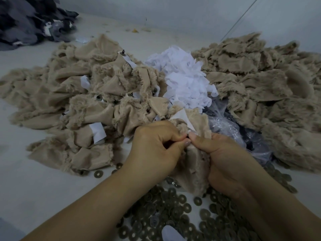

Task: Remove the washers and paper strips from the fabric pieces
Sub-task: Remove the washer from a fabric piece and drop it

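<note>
Two hands meet over one fabric piece point(194, 164), held above washer pile point(173, 214) on counter point(34, 188). Left hand point(156, 150) grip closed, thumb and forefinger pinching at fabric's top edge; right hand point(224, 162) grip closed round fabric. Paper strip point(182, 118) lies just beyond pinch, running up and away from both hands. Pull judged to go along strip; washer on this piece not seen.

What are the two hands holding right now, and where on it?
Both the left hand and right hand grip one beige fabric piece near its top edge, fingertips pinching beside its white paper strip.
</note>
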`<state>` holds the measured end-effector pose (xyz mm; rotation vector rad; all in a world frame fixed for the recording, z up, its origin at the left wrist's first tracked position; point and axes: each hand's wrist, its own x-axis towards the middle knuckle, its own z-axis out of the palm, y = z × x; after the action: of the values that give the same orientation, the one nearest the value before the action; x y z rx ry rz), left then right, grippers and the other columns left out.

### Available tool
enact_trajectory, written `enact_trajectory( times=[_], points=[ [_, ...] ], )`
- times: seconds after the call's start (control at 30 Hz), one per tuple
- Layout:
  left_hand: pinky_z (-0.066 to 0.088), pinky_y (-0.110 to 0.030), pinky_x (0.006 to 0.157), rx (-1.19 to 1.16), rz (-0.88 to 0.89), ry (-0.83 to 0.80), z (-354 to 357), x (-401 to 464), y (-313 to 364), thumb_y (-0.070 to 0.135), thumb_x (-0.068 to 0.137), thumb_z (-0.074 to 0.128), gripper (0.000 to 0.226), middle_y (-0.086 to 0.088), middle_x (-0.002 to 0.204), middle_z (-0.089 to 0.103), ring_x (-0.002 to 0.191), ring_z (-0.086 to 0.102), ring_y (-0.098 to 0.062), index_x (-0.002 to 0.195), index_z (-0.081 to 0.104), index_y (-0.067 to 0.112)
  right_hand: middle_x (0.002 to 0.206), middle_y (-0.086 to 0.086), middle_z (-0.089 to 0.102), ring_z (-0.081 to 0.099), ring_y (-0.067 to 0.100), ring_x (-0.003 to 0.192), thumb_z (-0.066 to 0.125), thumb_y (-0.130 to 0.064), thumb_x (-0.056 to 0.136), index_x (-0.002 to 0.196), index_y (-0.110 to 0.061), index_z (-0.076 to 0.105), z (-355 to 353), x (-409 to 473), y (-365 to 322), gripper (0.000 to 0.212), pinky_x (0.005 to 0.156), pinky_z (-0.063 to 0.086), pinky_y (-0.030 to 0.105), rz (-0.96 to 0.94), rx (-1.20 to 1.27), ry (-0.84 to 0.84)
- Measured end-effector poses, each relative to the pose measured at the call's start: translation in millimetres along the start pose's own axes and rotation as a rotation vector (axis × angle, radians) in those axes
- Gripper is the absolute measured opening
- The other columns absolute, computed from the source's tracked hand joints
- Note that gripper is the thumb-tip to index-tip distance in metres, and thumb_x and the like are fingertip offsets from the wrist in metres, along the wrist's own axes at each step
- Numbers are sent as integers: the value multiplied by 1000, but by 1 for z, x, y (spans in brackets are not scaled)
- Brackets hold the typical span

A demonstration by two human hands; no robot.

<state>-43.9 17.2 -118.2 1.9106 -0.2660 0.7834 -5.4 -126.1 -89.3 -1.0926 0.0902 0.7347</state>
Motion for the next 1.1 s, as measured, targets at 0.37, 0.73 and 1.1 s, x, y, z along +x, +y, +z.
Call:
enact_trajectory(
  times=[0.37,0.73,1.1],
  points=[
    [53,-29,70,340,283,0,5,-6,2,-3,84,69,6,-15,80,68,73,64,-21,79,73,-6,107,23,74,75,28,88,57,-8,89,116,4,69,0,-1,-3,32,74,63,33,-11,124,-5],
    [38,-6,92,382,23,-68,-4,3,10,39,87,64,45,2,116,55,103,49,-1,124,62,14,113,21,73,72,34,105,55,-27,98,117,-2,71,1,-2,-8,36,90,58,44,12,69,13],
    [38,-17,63,557,303,95,-29,33,27,4,98,47,24,-12,91,62,71,44,-12,95,71,-2,102,12,77,75,25,93,53,-19,101,106,-11,73,-6,6,-9,22,74,62,35,-311,-274,105]
  ],
)
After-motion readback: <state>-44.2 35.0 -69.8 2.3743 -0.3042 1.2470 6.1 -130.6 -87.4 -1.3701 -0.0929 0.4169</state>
